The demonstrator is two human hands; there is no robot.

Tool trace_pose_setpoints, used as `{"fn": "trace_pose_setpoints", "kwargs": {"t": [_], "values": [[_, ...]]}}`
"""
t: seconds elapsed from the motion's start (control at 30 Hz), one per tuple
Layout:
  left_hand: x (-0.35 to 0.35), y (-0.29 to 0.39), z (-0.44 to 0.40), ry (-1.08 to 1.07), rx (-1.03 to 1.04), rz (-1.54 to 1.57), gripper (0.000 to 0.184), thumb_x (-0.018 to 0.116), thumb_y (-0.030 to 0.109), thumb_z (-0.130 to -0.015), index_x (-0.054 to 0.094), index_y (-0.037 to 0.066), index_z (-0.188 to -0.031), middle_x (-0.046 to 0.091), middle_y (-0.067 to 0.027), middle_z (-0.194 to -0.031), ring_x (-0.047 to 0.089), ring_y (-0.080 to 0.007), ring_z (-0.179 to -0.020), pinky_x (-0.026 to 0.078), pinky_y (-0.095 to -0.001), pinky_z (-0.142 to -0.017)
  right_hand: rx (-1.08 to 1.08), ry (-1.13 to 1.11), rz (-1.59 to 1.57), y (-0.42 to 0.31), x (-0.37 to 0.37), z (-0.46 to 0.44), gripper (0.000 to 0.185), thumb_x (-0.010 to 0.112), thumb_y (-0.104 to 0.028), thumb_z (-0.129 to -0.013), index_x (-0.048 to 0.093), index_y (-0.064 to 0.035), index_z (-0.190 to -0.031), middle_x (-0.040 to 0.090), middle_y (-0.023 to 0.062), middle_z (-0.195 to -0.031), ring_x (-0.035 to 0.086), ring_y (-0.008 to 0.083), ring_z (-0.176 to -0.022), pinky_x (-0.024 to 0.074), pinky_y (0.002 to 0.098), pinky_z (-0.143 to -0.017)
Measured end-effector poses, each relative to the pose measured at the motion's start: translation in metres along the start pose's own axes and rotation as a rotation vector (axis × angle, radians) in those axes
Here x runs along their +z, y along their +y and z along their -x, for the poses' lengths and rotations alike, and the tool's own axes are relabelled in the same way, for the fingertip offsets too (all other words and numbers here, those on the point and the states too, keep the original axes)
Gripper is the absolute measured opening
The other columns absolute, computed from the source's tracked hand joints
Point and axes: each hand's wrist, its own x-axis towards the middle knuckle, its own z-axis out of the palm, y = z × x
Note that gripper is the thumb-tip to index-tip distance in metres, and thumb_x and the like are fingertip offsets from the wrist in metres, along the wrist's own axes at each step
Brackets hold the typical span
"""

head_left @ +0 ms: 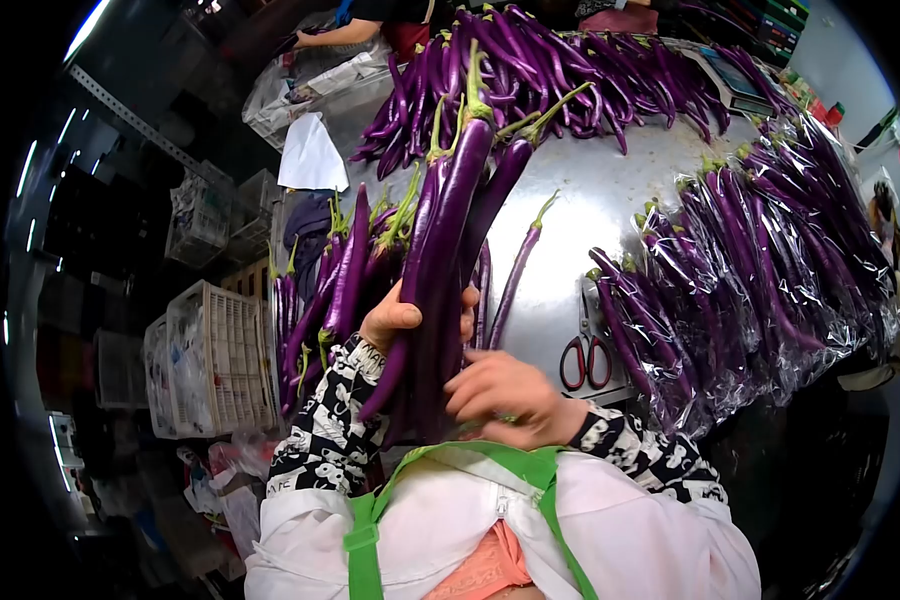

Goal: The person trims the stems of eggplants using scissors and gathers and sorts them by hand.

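My left hand [398, 318] is closed around a bunch of long purple eggplants [452, 215], held upright with their green stems pointing away from me. The lower ends of the bunch hang in front of my chest. Close beside those ends on the right is my right hand [515, 395], slightly blurred, its fingers loosely bent and apart; I see nothing held in it. Loose eggplants [345, 280] lie left of the bunch. A single thin eggplant [517, 275] rests on the metal table [560, 215] to the right.
Scissors [585, 355] with red-and-black handles lie right of my hands. Eggplants in clear plastic bags [740, 270] line the right side. A big eggplant pile [550, 75] covers the far end. White crates [220, 350] stand at left. Another person's arm [340, 35] shows at the back.
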Motion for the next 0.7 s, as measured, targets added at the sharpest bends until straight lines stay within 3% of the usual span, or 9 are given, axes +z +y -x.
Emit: {"fn": "trace_pose_setpoints", "kwargs": {"t": [0.03,0.1,0.13,0.23,0.4,0.57,0.63,0.67,0.7], "values": [[0.005,0.009,0.004,-0.001,0.008,0.025,0.077,0.081,0.029,-0.064,0.048,-0.004,-0.125,0.059,-0.0173,-0.114,0.064,-0.0281,-0.095,0.054,-0.0408,-0.088,0.073,0.159,-0.059,-0.001,-0.006,0.004,0.027,0.064,0.004,-0.075,0.064,-0.0035,-0.101,0.065,0.0094,-0.098,0.064,0.026,-0.097,0.0508,0.0361,-0.087],[0.007,0.017,0.019,0.049,-0.042,-0.006,0.074,0.082,0.028,-0.062,0.051,-0.006,-0.121,0.061,-0.016,-0.111,0.065,-0.0261,-0.09,0.055,-0.039,-0.082,0.478,0.315,0.268,-0.002,-0.014,0.04,0.032,0.06,0.003,-0.076,0.06,0.003,-0.108,0.065,0.0152,-0.101,0.064,0.0279,-0.095,0.0507,0.034,-0.085],[0.007,0.028,0.024,0.091,-0.04,-0.13,0.074,0.082,0.029,-0.063,0.051,-0.005,-0.121,0.06,-0.0156,-0.108,0.064,-0.0263,-0.089,0.054,-0.038,-0.079,0.603,0.361,0.487,0.015,-0.016,0.062,0.037,0.064,-0.002,-0.076,0.058,0.0021,-0.112,0.062,0.0185,-0.103,0.061,0.0349,-0.095,0.0502,0.0409,-0.083],[0.017,0.048,0.043,0.188,-0.038,-0.305,0.074,0.083,0.029,-0.062,0.051,-0.005,-0.12,0.06,-0.016,-0.105,0.064,-0.0274,-0.087,0.055,-0.0379,-0.076,1.057,0.032,0.962,0.031,-0.033,0.116,0.069,0.071,-0.015,-0.074,0.037,0.0069,-0.129,0.056,0.0288,-0.102,0.056,0.0438,-0.093,0.0464,0.0489,-0.083],[0.019,0.053,0.07,0.245,-0.117,-0.332,0.075,0.085,0.023,-0.056,0.053,-0.004,-0.118,0.063,-0.0168,-0.101,0.067,-0.0301,-0.09,0.056,-0.0415,-0.081,1.148,0.025,0.939,0.065,-0.028,0.161,0.067,0.072,-0.019,-0.073,0.038,0.0034,-0.127,0.056,0.0297,-0.097,0.06,0.048,-0.078,0.0499,0.0526,-0.074],[0.015,0.044,0.089,0.254,-0.179,-0.397,0.077,0.086,0.023,-0.057,0.051,-0.003,-0.121,0.064,-0.0164,-0.098,0.067,-0.0305,-0.09,0.055,-0.0418,-0.083,1.225,0.071,0.958,0.071,-0.031,0.148,0.057,0.069,-0.015,-0.071,0.045,0.0027,-0.12,0.059,0.0304,-0.096,0.061,0.048,-0.078,0.0513,0.0517,-0.074],[0.01,0.041,0.098,0.213,-0.29,-0.344,0.076,0.083,0.011,-0.063,0.046,-0.002,-0.128,0.066,-0.016,-0.102,0.067,-0.0306,-0.094,0.052,-0.0412,-0.088,1.263,0.164,0.705,0.06,-0.041,0.134,0.055,0.068,-0.014,-0.07,0.047,0.0045,-0.117,0.063,0.0248,-0.088,0.063,0.0424,-0.074,0.0521,0.0459,-0.071],[0.007,0.039,0.1,0.187,-0.316,-0.318,0.077,0.083,0.009,-0.062,0.047,-0.002,-0.129,0.065,-0.0154,-0.105,0.068,-0.0285,-0.093,0.052,-0.0388,-0.087,1.329,0.212,0.362,0.077,-0.051,0.153,0.058,0.067,-0.008,-0.07,0.047,0.0057,-0.123,0.066,0.0156,-0.082,0.064,0.0298,-0.068,0.0514,0.0376,-0.065],[0.006,0.037,0.103,0.195,-0.318,-0.306,0.077,0.083,0.009,-0.062,0.047,-0.002,-0.129,0.065,-0.0154,-0.105,0.068,-0.0285,-0.093,0.052,-0.0388,-0.087,1.358,0.475,-0.194,0.082,-0.053,0.16,0.061,0.067,-0.003,-0.073,0.045,0.0044,-0.13,0.066,0.0094,-0.087,0.061,0.0185,-0.071,0.0502,0.0308,-0.062]]}}
